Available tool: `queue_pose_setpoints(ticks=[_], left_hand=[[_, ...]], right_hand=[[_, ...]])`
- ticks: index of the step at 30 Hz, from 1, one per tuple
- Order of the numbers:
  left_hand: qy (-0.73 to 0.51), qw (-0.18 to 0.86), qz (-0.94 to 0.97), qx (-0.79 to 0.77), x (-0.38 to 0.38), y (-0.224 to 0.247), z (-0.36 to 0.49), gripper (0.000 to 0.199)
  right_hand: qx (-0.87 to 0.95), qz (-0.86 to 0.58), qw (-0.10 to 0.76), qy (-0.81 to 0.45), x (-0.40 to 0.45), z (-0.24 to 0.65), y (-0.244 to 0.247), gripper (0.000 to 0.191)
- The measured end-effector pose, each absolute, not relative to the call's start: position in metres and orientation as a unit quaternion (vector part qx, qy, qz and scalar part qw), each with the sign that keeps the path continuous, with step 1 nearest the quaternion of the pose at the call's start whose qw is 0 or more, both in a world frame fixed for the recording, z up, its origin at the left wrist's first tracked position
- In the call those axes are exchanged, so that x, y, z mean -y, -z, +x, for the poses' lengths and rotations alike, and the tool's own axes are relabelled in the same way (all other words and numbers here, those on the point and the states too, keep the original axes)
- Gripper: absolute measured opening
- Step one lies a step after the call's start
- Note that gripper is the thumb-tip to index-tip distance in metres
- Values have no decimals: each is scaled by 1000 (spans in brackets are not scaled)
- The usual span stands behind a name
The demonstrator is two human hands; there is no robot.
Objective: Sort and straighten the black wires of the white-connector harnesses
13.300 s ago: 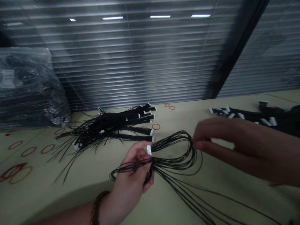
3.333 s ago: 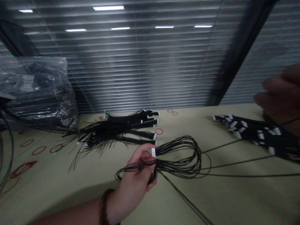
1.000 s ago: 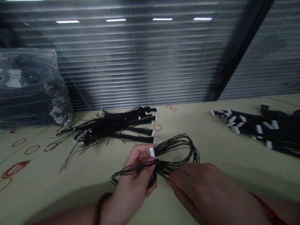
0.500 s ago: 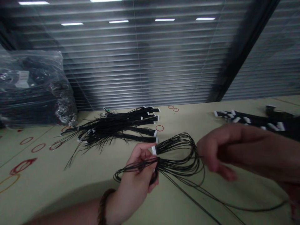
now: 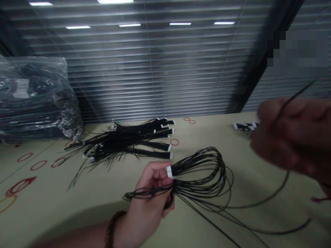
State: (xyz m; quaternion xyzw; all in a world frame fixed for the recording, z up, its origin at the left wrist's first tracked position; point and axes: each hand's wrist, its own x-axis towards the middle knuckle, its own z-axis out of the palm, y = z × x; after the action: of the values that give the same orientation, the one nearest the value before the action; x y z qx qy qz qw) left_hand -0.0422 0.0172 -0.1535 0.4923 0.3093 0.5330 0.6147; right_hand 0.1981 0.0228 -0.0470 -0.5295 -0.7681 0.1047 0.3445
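Note:
In my left hand [image 5: 152, 196] is a wire harness [image 5: 219, 172], pinched close to its white connector [image 5: 169, 171]. Thin black wires loop out to the right of the connector and back into my fingers. Some trail to the lower right, and a small loop lies across the back of the hand. Raised at the right, my right hand [image 5: 287, 137] is blurred but closed on a single black wire [image 5: 274, 194]. This wire curves from the bundle up to the fist, and its end sticks out above it.
Several black wire harnesses [image 5: 121, 141] with white connectors lie in a pile on the table behind my left hand. More harnesses [image 5: 243, 126] are at the right, partly hidden. A clear plastic bag [image 5: 38, 100] stands at the left. Red rings [image 5: 174, 142] and window blinds [image 5: 155, 69] are also in view.
My right hand has moved up and right, away from the loops, and now has one wire drawn out in it. My left hand stays nearly in place.

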Motion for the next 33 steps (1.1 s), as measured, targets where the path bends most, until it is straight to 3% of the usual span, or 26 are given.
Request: queue_pose_setpoints(ticks=[2, 4, 8, 17, 33], left_hand=[[-537, 612, 499, -296, -16, 155, -43, 7], [-535, 611, 509, -284, -15, 157, -44, 7], [-534, 617, 519, -254, -11, 160, -44, 9], [-538, 633, 507, -229, -11, 156, -42, 10], [-531, 618, 528, -238, -9, 155, -43, 12]], right_hand=[[810, -472, 285, -200, -12, 175, 59, 31], [835, -446, 260, -192, -3, 154, 71, 19], [846, -444, 267, -126, 6, 138, 88, 19], [850, -444, 258, -118, 8, 138, 90, 20], [838, -441, 268, -179, 3, 135, 83, 21]])
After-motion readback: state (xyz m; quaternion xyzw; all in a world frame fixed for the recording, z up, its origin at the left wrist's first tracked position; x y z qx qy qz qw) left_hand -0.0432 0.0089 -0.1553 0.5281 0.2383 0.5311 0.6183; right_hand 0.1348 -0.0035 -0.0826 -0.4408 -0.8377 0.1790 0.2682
